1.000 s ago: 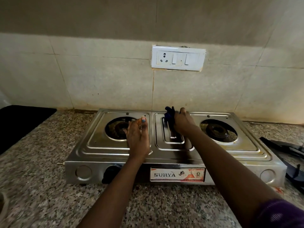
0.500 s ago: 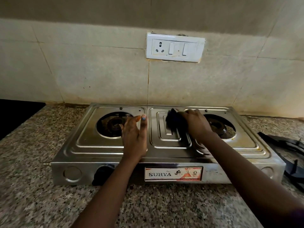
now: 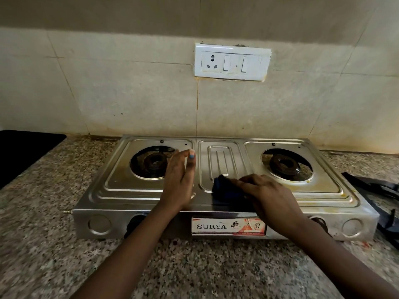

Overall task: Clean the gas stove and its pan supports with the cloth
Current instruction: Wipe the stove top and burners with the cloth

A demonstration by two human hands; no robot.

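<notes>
Mid-wipe, by the look of it, on the steel top of the gas stove (image 3: pixel 216 203). Right hand (image 3: pixel 267 195) laid over a dark blue cloth (image 3: pixel 224 188), fingers stretched forward and pressing it flat against the raised centre panel near the front edge; whether any fingertip curls round the fabric, impossible to say, but reads as a flat press, suited to dragging the wad along the ridges without bunching it. Left hand (image 3: pixel 179 182) resting flat beside the left burner (image 3: pixel 154 161), fingers straight and together, gripping nothing — most likely bracing the light stove so it does not slide on the granite counter (image 3: pixel 194 266) under the rubbing. Both burners bare, the right burner (image 3: pixel 285 164) ringed by yellowish stains on the surrounding pan. Pan supports (image 3: pixel 380 201) lying off the stove at the far right on the counter, dark and only partly in frame, presumably lifted away to give the cloth an unbroken surface. Judged roughly early to middle: centre strip under way, stained right pan and the supports seemingly not yet done. White switch plate (image 3: pixel 232 61) on the tiled wall above, well apart.
</notes>
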